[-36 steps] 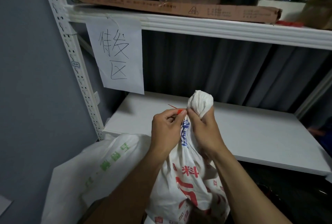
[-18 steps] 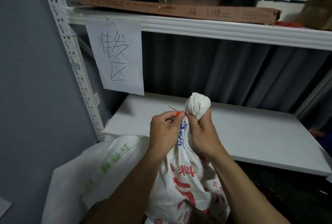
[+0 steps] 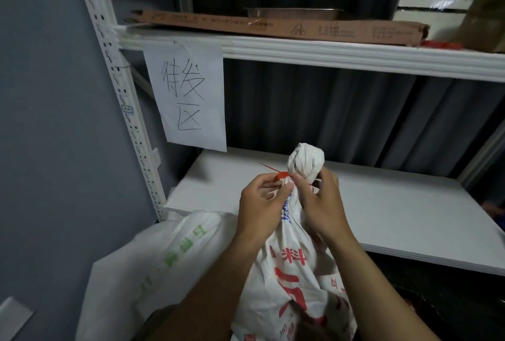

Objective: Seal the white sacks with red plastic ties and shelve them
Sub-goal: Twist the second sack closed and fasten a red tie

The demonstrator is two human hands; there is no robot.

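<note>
While the left hand (image 3: 262, 204) keeps its grip pinched shut on the red plastic tie (image 3: 281, 175) at the sack's neck, the right hand (image 3: 321, 201) has loosened since half a second ago: its fingers now spread partly open around the neck of the white sack (image 3: 297, 267) rather than clamping it, thumb and forefinger touching the cloth just below the bunched top. That gathered knob stands upright above both hands, as before, and the tie's thin tail points far-left. The sack with red print sits near, in front of the lower shelf (image 3: 396, 212), which carries nothing visible. A second white sack (image 3: 153, 258) with green print lies to its left, unchanged. A handwritten paper sign (image 3: 188, 97) hangs from the upper shelf (image 3: 328, 53).
</note>
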